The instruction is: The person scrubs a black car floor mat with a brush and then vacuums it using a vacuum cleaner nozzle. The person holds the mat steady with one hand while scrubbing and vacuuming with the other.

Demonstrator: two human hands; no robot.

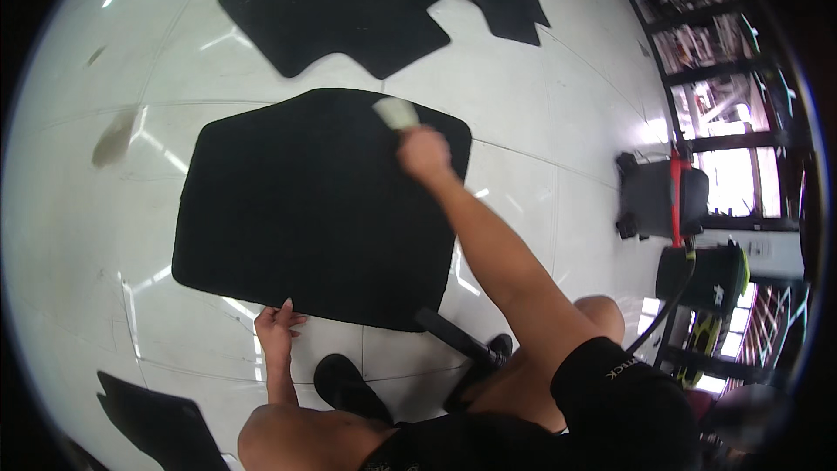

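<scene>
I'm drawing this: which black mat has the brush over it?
The large middle mat: the right hand holds the brush over it, unlike the others.

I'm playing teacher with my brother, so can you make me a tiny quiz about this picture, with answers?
1. Which hand holds the brush?
2. True or false: the left hand is at the far edge of the middle mat.
3. What colour is the floor? a) green b) white c) red

Key:
1. The right hand.
2. False; it is at the near edge.
3. b) white
</scene>
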